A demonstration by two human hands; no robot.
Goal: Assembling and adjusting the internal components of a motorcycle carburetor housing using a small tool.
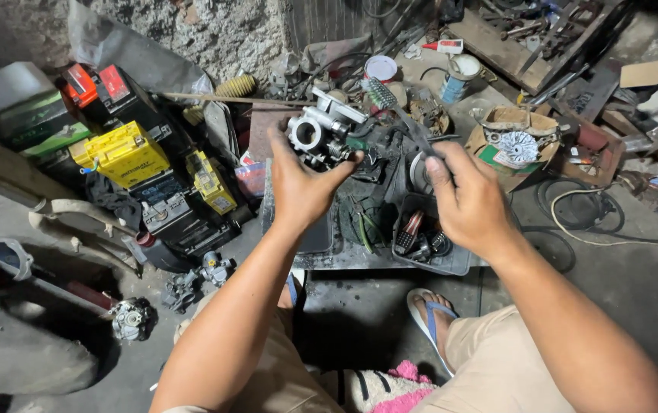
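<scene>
My left hand (302, 183) grips a silver metal carburetor (321, 131) and holds it up over a grimy tray. My right hand (463, 195) holds a toothbrush (394, 107) by its dark handle, with the worn bristle head up near the carburetor's right side. The brush bristles sit just above and beside the carburetor body. Both forearms reach forward from the bottom of the view.
A dark plastic tray (451, 264) with small parts sits below my right hand. Several batteries, yellow (126, 153) and black, stand at the left. A cardboard box with a fan-like part (518, 145) lies at the right. My sandalled foot (428, 313) rests on the concrete floor.
</scene>
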